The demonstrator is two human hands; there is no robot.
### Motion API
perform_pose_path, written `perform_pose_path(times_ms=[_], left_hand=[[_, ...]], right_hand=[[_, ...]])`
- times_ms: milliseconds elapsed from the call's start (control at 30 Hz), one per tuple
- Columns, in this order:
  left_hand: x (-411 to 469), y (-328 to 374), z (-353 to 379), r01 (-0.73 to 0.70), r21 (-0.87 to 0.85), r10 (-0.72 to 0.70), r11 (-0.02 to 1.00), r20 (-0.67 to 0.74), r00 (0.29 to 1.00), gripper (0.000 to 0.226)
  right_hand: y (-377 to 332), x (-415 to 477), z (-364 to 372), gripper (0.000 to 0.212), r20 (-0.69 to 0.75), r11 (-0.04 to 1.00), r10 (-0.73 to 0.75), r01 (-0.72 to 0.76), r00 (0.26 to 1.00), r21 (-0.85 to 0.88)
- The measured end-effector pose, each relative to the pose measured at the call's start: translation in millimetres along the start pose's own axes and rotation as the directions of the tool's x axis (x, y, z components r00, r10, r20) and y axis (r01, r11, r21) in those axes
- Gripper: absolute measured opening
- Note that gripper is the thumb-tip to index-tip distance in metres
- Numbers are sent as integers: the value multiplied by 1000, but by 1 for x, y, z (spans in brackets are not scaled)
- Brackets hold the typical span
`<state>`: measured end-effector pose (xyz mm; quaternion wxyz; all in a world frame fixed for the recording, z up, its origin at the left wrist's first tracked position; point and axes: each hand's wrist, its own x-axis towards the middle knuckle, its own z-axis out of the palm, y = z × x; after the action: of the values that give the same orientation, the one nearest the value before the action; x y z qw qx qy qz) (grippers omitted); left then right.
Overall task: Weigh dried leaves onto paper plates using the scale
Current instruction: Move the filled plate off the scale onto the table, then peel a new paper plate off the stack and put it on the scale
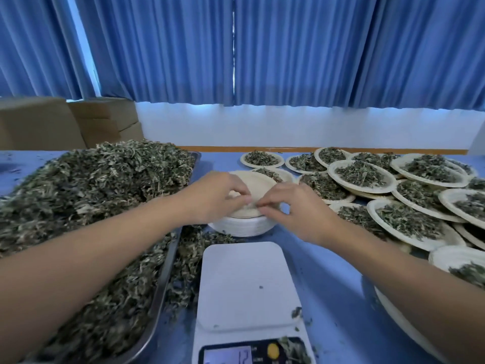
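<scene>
Paper plates (241,227) are sitting stacked beyond the scale (246,285); the left hand (217,195) and right hand (294,208) are both pinching the rim of the top plate (258,183), likely needing it freed and centred on the scale. Dried leaves (91,185) are heaping the tray (163,279); filled plates (362,174) are crowding the blue bench (328,258) before blue curtains (288,48).

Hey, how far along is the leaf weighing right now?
Done: many filled plates sit at right. In hand: left grip and right grip pinch the top plate of the empty stack; the scale holds no plate. Left: the tray holds a big heap of dried leaves.
</scene>
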<state>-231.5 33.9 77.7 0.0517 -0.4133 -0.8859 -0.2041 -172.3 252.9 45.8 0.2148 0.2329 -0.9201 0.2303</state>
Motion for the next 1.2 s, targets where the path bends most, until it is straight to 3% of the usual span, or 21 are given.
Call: perform_pose_path(times_ms=[233, 367, 533, 633, 767, 967, 1200], left_hand=[[-22, 3, 11, -51, 51, 52, 997, -25, 998, 20], [-22, 0, 11, -73, 52, 75, 996, -56, 996, 18], [-24, -6, 12, -81, 29, 84, 996, -79, 993, 18], [-24, -11, 14, -75, 0, 74, 997, -104, 992, 18], [-23, -14, 13, -82, 1, 81, 997, -109, 991, 18], [-22, -14, 11, -94, 7, 94, 996, -120, 988, 19], [-24, -13, 5, -130, 48, 135, 990, -127, 983, 20]], right_hand=[[2, 2, -4, 15, 69, 999, -13, 16, 998, -46], [-3, 11, -11, 18, 180, 972, -100, 135, 978, -194], [-14, 16, -17, 40, 378, 778, -156, 349, 913, -523], [-19, 19, -15, 47, 455, 655, -180, 451, 872, -606], [-21, 18, -17, 43, 384, 625, -335, 508, 860, -593], [-20, 20, -15, 48, 334, 664, -367, 496, 868, -560], [-18, 21, -14, 40, 246, 628, -499, 543, 831, -558]])
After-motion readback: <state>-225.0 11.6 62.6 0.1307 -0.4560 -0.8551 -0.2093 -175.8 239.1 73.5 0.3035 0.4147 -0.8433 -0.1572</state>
